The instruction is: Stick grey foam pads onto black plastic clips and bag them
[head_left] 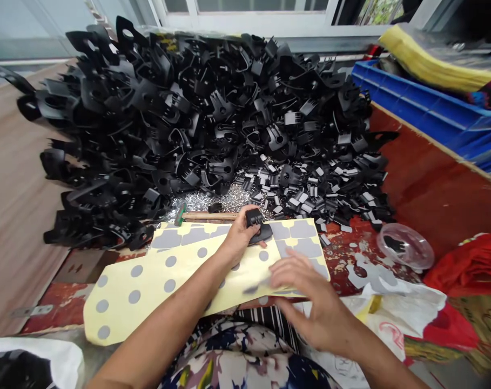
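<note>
My left hand (241,235) is closed round a black plastic clip part (259,229), held just above a yellow sticker sheet (152,270) with grey round stickers. To its right, my right hand (304,292) hovers over the sheets' right side, blurred by motion. Its fingers are stretched out with the thumb apart, and I see nothing held in them. Beneath the dotted sheet lies another yellow sheet (302,230) with larger grey shaped stickers. Behind the left hand lies a hammer (204,215) with a wooden handle, partly hidden.
A big heap of black plastic parts (213,108) fills the back. Small metal pins (235,199) and small black clips (305,197) lie before it. At right are a clear plastic bowl (407,246), a blue crate (431,108) and red bags (468,265).
</note>
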{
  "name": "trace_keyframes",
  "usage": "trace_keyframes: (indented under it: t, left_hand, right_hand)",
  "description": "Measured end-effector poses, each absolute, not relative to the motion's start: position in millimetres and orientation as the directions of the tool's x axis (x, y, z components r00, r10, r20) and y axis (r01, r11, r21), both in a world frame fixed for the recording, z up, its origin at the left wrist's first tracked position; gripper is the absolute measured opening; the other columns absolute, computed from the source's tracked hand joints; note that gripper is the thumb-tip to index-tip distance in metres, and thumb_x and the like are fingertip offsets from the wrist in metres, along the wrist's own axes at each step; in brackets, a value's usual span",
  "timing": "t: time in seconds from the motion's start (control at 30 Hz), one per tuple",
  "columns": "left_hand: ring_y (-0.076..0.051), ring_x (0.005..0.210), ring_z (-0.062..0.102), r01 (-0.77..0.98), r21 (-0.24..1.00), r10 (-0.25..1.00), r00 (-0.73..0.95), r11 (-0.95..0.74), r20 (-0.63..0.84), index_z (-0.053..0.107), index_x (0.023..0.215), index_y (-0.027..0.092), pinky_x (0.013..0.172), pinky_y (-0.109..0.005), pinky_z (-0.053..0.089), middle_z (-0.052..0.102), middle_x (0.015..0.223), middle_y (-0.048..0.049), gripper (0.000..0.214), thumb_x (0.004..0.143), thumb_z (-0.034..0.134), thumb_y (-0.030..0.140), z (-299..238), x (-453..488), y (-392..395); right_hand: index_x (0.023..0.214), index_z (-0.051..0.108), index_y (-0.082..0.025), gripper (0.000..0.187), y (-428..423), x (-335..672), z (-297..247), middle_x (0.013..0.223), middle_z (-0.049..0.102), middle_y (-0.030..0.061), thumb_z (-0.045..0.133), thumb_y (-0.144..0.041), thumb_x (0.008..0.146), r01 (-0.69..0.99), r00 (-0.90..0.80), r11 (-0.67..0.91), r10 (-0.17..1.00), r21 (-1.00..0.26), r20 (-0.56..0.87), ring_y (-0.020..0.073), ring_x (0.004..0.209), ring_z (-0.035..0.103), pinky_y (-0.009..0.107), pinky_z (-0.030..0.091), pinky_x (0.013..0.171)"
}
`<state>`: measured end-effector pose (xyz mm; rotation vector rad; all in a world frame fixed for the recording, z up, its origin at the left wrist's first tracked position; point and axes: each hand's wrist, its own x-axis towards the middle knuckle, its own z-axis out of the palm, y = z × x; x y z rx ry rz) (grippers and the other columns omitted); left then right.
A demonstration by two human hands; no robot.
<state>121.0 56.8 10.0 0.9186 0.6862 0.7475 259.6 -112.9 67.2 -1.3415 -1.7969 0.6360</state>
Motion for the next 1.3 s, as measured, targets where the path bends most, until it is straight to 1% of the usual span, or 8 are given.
trace_keyframes:
  t: [0.07, 0.1, 0.2, 0.3, 0.43, 0.63, 1.03, 1.3]
  left_hand:
    - [-0.016, 0.082, 0.061, -0.287, 0.816, 0.750, 0.614, 0.502, -0.245, 0.057, 0.128, 0.031, 0.063, -0.029, 0.061, 0.058, 0.111, -0.0032, 0.061, 0.075, 0.088, 0.032, 19.2, 111.4, 51.6]
    - [-0.016, 0.084, 0.061, -0.297, 0.778, 0.718, 0.644, 0.554, -0.265, 0.058, 0.129, 0.032, 0.065, -0.029, 0.060, 0.060, 0.113, -0.0041, 0.057, 0.079, 0.085, 0.036, 23.4, 105.7, 47.7]
    - [-0.017, 0.086, 0.062, -0.323, 0.680, 0.656, 0.689, 0.658, -0.308, 0.061, 0.130, 0.030, 0.068, -0.028, 0.057, 0.063, 0.115, -0.0069, 0.045, 0.091, 0.073, 0.049, 31.2, 90.7, 33.6]
    - [-0.021, 0.090, 0.064, -0.344, 0.625, 0.638, 0.695, 0.700, -0.332, 0.062, 0.130, 0.029, 0.071, -0.033, 0.058, 0.064, 0.120, -0.0090, 0.043, 0.095, 0.067, 0.054, 32.0, 82.7, 22.5]
    - [-0.021, 0.086, 0.063, -0.385, 0.588, 0.627, 0.726, 0.711, -0.282, 0.062, 0.129, 0.030, 0.068, -0.036, 0.059, 0.063, 0.117, -0.0080, 0.039, 0.097, 0.064, 0.052, 30.0, 76.6, 18.3]
    - [-0.020, 0.084, 0.061, -0.423, 0.547, 0.634, 0.721, 0.722, -0.279, 0.061, 0.129, 0.028, 0.069, -0.038, 0.060, 0.060, 0.113, -0.0077, 0.041, 0.095, 0.068, 0.049, 27.0, 68.5, 18.9]
    - [-0.018, 0.083, 0.060, -0.418, 0.543, 0.629, 0.721, 0.729, -0.290, 0.060, 0.132, 0.028, 0.070, -0.038, 0.062, 0.059, 0.111, -0.0075, 0.040, 0.097, 0.065, 0.047, 20.8, 66.9, 20.3]
    - [-0.018, 0.081, 0.061, -0.409, 0.551, 0.630, 0.716, 0.727, -0.300, 0.058, 0.132, 0.029, 0.070, -0.037, 0.062, 0.061, 0.109, -0.0072, 0.043, 0.094, 0.068, 0.047, 23.6, 67.4, 18.3]
  right_hand:
    - [0.104, 0.065, -0.028, 0.020, -100.6, 264.4, 57.4, 0.093, 0.071, -0.0001, 0.062, -0.013, 0.092, 0.591, 0.124, 0.246, 0.913, -0.768, 0.388, 0.0210, 0.094, 0.068, 0.044, 0.051, 0.102]
    - [0.105, 0.066, -0.027, 0.018, -93.3, 266.3, 50.3, 0.091, 0.070, 0.0004, 0.062, -0.015, 0.092, 0.578, 0.233, 0.198, 0.890, -0.792, 0.392, 0.0205, 0.090, 0.068, 0.040, 0.054, 0.095]
    - [0.107, 0.068, -0.025, 0.018, -74.3, 265.4, 30.0, 0.089, 0.070, 0.0023, 0.066, -0.020, 0.091, 0.456, 0.371, 0.131, 0.871, -0.880, 0.322, 0.0202, 0.086, 0.068, 0.035, 0.056, 0.084]
    - [0.105, 0.069, -0.024, 0.015, -64.3, 256.2, 17.3, 0.091, 0.071, 0.0033, 0.068, -0.023, 0.089, 0.404, 0.371, 0.122, 0.884, -0.907, 0.284, 0.0202, 0.087, 0.068, 0.036, 0.056, 0.086]
    - [0.103, 0.070, -0.024, 0.014, -58.9, 245.1, 10.8, 0.091, 0.071, 0.0029, 0.067, -0.023, 0.090, 0.419, 0.351, 0.110, 0.896, -0.901, 0.273, 0.0199, 0.088, 0.068, 0.036, 0.056, 0.087]
    - [0.102, 0.071, -0.024, 0.013, -56.6, 240.7, 8.0, 0.089, 0.071, 0.0023, 0.067, -0.026, 0.089, 0.445, 0.338, 0.102, 0.901, -0.890, 0.272, 0.0199, 0.086, 0.069, 0.035, 0.056, 0.085]
    - [0.105, 0.069, -0.024, 0.015, -54.0, 242.4, -5.7, 0.092, 0.070, 0.0026, 0.070, -0.029, 0.091, 0.388, 0.350, 0.081, 0.908, -0.918, 0.228, 0.0207, 0.090, 0.068, 0.036, 0.054, 0.088]
    - [0.105, 0.069, -0.025, 0.015, -55.7, 242.5, -6.5, 0.091, 0.070, 0.0015, 0.069, -0.027, 0.091, 0.402, 0.342, 0.089, 0.909, -0.911, 0.240, 0.0204, 0.090, 0.068, 0.036, 0.054, 0.088]
